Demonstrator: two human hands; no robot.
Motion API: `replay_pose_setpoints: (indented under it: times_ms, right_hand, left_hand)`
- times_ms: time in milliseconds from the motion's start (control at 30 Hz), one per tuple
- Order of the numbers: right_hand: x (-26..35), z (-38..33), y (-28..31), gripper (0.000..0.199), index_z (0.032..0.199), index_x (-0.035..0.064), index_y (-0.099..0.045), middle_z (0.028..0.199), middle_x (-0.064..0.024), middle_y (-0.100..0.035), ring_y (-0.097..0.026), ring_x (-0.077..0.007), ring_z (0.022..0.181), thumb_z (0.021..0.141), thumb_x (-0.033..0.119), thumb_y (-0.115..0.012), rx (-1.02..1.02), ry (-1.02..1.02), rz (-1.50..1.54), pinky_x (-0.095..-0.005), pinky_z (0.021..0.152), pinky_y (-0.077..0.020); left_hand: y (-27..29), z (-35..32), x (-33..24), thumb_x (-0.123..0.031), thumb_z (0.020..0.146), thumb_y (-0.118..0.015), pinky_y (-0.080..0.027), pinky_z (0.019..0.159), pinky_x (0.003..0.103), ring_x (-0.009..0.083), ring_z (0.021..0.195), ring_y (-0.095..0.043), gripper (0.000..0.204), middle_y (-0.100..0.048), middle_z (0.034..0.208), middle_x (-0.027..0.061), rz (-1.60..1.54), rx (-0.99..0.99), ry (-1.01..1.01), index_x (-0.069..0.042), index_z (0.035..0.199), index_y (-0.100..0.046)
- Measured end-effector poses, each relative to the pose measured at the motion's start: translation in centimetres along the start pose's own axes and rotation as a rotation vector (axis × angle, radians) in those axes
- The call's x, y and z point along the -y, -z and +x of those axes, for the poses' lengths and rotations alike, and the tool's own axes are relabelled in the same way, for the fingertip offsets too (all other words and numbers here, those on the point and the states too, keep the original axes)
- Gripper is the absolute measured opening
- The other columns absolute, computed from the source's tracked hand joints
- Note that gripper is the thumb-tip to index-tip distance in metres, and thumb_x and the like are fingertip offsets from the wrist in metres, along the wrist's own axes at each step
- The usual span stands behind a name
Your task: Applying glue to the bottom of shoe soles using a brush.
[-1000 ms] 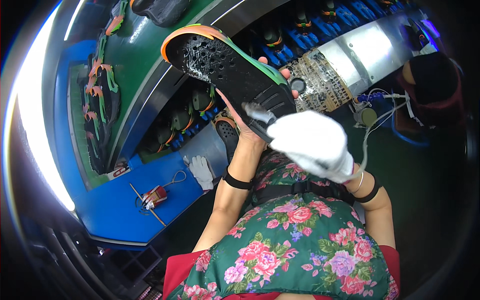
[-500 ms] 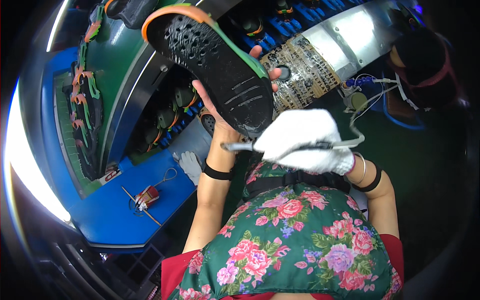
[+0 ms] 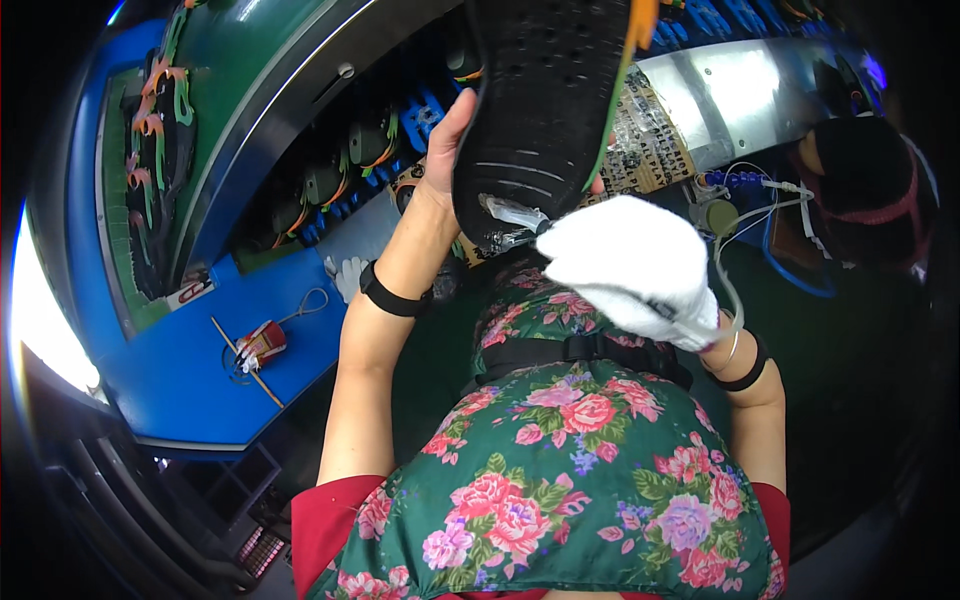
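A black clog-shaped shoe (image 3: pixel 540 110) with holes at its far part and an orange-and-green edge is held up, inner sole facing me. My left hand (image 3: pixel 447 150) is closed round its sides from beneath; most fingers are hidden behind it. My right hand (image 3: pixel 635 255), in a white glove, grips a slim brush-like tool (image 3: pixel 515 213) whose pale flat tip lies on the near, heel end of the sole. Wet, shiny marks show round the tip. A pale hose (image 3: pixel 735 290) runs from the gloved hand to the right. The shoe's far end is cut off by the picture's top edge.
On the blue table (image 3: pixel 180 385) at left sit a red cup (image 3: pixel 262 345) with a stick across it and a white glove (image 3: pixel 350 277). Shoes on blue holders stand beyond the curved metal rail (image 3: pixel 345 72). Another person (image 3: pixel 865 180) is at right.
The shoe has moved up and right and turned more upright. My right hand has brought the tool's tip from beside the shoe onto its heel end.
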State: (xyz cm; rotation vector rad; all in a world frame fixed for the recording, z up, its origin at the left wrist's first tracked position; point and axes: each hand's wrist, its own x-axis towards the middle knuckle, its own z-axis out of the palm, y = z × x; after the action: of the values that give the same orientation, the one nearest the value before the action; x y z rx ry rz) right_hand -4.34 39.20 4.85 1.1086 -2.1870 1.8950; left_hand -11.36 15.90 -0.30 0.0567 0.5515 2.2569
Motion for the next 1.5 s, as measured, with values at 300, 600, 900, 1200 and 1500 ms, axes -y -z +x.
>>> replay_pose_setpoints:
  times_ms: [300,600,900,1200,1500]
  right_hand:
    - [0.7,-0.5,-1.1,0.02,0.096,0.0144,-0.082,0.099,-0.0075,-0.08,-0.077,-0.0256,0.092,0.078,0.005,-0.085,-0.008,-0.061,0.202,-0.0368,0.082,-0.0607]
    - [-0.6,-1.2,0.3,0.014,0.097,0.0005,-0.081,0.101,-0.0132,-0.08,-0.077,-0.0197,0.093,0.084,-0.004,-0.079,-0.249,-0.354,0.389,-0.0324,0.085,-0.0608]
    - [-4.2,3.3,7.9,0.03,0.113,0.0075,-0.077,0.114,-0.0111,-0.076,-0.073,-0.0297,0.107,0.083,0.002,-0.072,-0.139,0.071,-0.644,-0.0396,0.095,-0.0572]
    - [-0.1,-3.1,1.7,0.013,0.103,0.0045,-0.079,0.106,-0.0123,-0.078,-0.075,-0.0236,0.096,0.09,0.004,-0.077,-0.141,-0.242,0.474,-0.0355,0.085,-0.059]
    - [0.2,-4.4,0.8,0.018,0.099,-0.0055,-0.078,0.105,-0.0183,-0.078,-0.075,-0.024,0.096,0.082,-0.006,-0.074,-0.52,-0.522,1.209,-0.0325,0.084,-0.0599]
  left_hand:
    - [2.9,0.5,-1.4,-0.077,0.094,-0.049,-0.057,0.098,0.058,0.0564,0.121,-0.061,0.102,-0.041,0.153,0.0401,0.267,-0.203,0.097,-0.007,0.165,-0.029]
    - [0.7,1.2,0.3,-0.062,0.105,-0.044,-0.046,0.114,0.061,0.0449,0.131,-0.06,0.081,-0.054,0.151,0.026,-0.189,0.013,0.126,-0.001,0.158,-0.041]
    - [-1.3,0.4,4.7,-0.061,0.107,-0.039,-0.054,0.104,0.062,0.0528,0.121,-0.064,0.076,-0.06,0.141,0.0302,-0.376,-0.1,0.198,-0.001,0.153,-0.047]
    - [0.0,2.8,2.1,-0.058,0.105,-0.043,-0.056,0.1,0.062,0.0486,0.117,-0.067,0.07,-0.063,0.138,0.0289,-0.188,-0.28,0.084,-0.003,0.147,-0.055]
    - [1.0,1.2,2.9,-0.065,0.103,-0.046,-0.061,0.086,0.057,0.0446,0.099,-0.073,0.072,-0.069,0.124,0.0269,0.028,-0.285,0.008,-0.005,0.141,-0.059]
